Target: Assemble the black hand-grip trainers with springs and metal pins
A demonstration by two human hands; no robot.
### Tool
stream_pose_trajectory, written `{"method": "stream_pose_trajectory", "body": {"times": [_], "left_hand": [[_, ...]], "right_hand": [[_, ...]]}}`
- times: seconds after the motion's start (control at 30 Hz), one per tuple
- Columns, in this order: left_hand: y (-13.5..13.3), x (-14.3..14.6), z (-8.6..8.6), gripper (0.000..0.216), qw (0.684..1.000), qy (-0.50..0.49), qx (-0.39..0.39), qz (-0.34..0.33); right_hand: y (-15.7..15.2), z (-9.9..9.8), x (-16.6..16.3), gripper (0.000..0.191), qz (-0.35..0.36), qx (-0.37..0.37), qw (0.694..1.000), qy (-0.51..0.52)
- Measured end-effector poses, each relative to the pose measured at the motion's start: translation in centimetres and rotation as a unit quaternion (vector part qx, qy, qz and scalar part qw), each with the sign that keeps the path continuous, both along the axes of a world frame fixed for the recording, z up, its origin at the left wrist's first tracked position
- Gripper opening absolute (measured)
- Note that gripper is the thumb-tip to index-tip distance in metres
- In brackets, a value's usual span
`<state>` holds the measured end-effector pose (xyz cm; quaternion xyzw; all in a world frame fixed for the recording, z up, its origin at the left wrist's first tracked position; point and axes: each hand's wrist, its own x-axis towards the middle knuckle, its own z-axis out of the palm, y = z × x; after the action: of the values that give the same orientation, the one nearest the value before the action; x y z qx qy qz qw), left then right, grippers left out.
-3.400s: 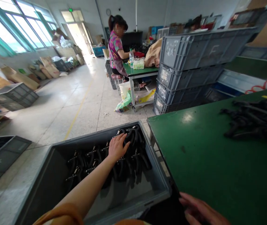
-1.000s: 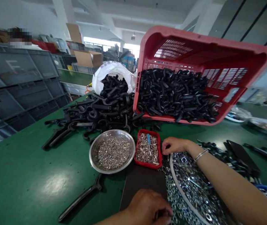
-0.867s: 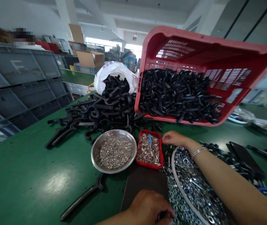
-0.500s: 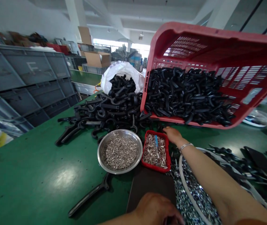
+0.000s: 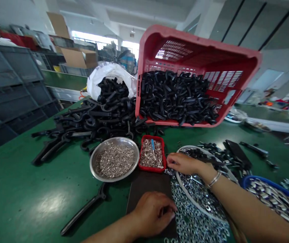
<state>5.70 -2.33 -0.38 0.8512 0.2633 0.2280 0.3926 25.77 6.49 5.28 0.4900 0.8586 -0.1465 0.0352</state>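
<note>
My left hand (image 5: pixel 154 214) rests over a dark flat pad (image 5: pixel 141 189), fingers curled; what they hold, if anything, is hidden. Just right of a small red tray (image 5: pixel 147 166), my right hand (image 5: pixel 182 163) is closed, and I cannot make out anything in its fingers. Small metal pins (image 5: pixel 146 153) and a blue-handled screwdriver (image 5: pixel 153 145) lie in that tray. Beside it is a steel bowl (image 5: pixel 93 170) of tiny metal pieces. Hex nuts (image 5: pixel 195 219) spread over the table below my right hand, around a white-rimmed tray (image 5: pixel 183 184). One black handle-like part (image 5: pixel 83 209) lies to the left.
Behind the bowl are piled black hooked parts (image 5: pixel 96 118) and a white sack (image 5: pixel 93 82). A tilted red crate (image 5: pixel 202 42) holds more black pieces. On the right sits a blue basin (image 5: pixel 268 180) of metal parts. Grey bins (image 5: pixel 7 91) stand at left.
My right hand has drawn back from the far right corner of the red tray to its near right side. My view has turned rightward, bringing the blue basin into sight.
</note>
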Motion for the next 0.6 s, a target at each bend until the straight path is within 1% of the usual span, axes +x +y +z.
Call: {"method": "stream_pose_trajectory", "body": {"times": [0.07, 0.1, 0.13, 0.2, 0.23, 0.3, 0.37, 0.4, 0.43, 0.5, 0.53, 0.57, 0.6], "left_hand": [[0.1, 0.0, 0.0, 0.018, 1.0, -0.009, -0.009, -0.004], [0.2, 0.0, 0.0, 0.018, 1.0, -0.015, -0.014, -0.001], [0.2, 0.0, -0.1, 0.018, 1.0, -0.02, -0.02, 0.005], [0.2, 0.0, -0.2, 0.019, 0.999, -0.027, -0.033, 0.023], [0.1, 0.0, -0.3, 0.02, 0.998, -0.027, -0.042, 0.034], [0.0, 0.0, -0.1, 0.02, 0.996, -0.023, -0.063, 0.051], [0.1, 0.1, 0.7, 0.02, 0.996, -0.015, -0.063, 0.066], [0.6, 0.2, 1.4, 0.02, 0.996, -0.009, -0.047, 0.074], [1.3, 0.4, 2.3, 0.02, 0.996, 0.001, -0.02, 0.085], [3.8, 1.0, 4.3, 0.022, 0.99, 0.046, 0.058, 0.119], [5.6, 1.4, 5.3, 0.023, 0.981, 0.079, 0.09, 0.153], [7.8, 1.9, 6.2, 0.025, 0.965, 0.124, 0.12, 0.198], [10.1, 2.4, 6.9, 0.026, 0.943, 0.187, 0.133, 0.241]], "right_hand": [[-2.1, 0.7, 0.0, 0.013, 0.008, 0.004, 1.0, 0.027], [-3.0, 0.9, 0.3, 0.014, 0.0, 0.015, 0.999, 0.051], [-4.0, 1.1, 0.8, 0.016, -0.021, 0.031, 0.996, 0.08], [-5.7, 1.3, 2.3, 0.019, -0.093, 0.062, 0.985, 0.131], [-6.5, 1.3, 3.3, 0.019, -0.136, 0.073, 0.977, 0.144], [-8.3, 1.0, 5.3, 0.018, -0.21, 0.078, 0.965, 0.138], [-10.2, 0.5, 6.7, 0.018, -0.249, 0.069, 0.957, 0.131], [-11.2, 0.1, 7.0, 0.02, -0.256, 0.068, 0.955, 0.134], [-12.1, -0.3, 7.1, 0.024, -0.253, 0.071, 0.955, 0.138], [-13.6, -1.0, 6.6, 0.029, -0.215, 0.091, 0.963, 0.138], [-14.1, -1.3, 6.1, 0.029, -0.189, 0.108, 0.967, 0.134], [-14.6, -1.5, 5.6, 0.027, -0.164, 0.125, 0.97, 0.13], [-14.9, -1.7, 5.2, 0.026, -0.143, 0.14, 0.971, 0.128]]}}
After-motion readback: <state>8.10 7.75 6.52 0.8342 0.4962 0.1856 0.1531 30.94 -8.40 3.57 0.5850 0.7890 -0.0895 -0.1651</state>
